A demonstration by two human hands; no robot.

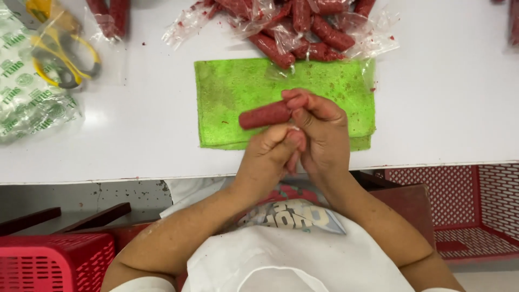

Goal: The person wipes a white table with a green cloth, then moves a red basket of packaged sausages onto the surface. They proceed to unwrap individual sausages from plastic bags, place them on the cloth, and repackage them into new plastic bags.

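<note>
- Over the green cloth (pixel 232 92), at the near edge of the white table (pixel 432 108), I saw the right hand (pixel 324 135) pinching one end of a red sausage (pixel 265 114), which stuck out to the left above the cloth.
- My view showed the left hand (pixel 270 154) pressed against the right, fingers curled at that same end; I could not tell whether it gripped anything.
- Below the table, I saw a red mesh basket (pixel 54 265) at the left and another red basket (pixel 465 211) at the right; I could not see any contents.
- At the table's far edge lay a heap of red sausages in clear crumpled wrappers (pixel 303 27), touching the cloth.
- At the far left lay a clear bag with green print (pixel 27 103), with yellow-handled scissors (pixel 67 59) on it.
</note>
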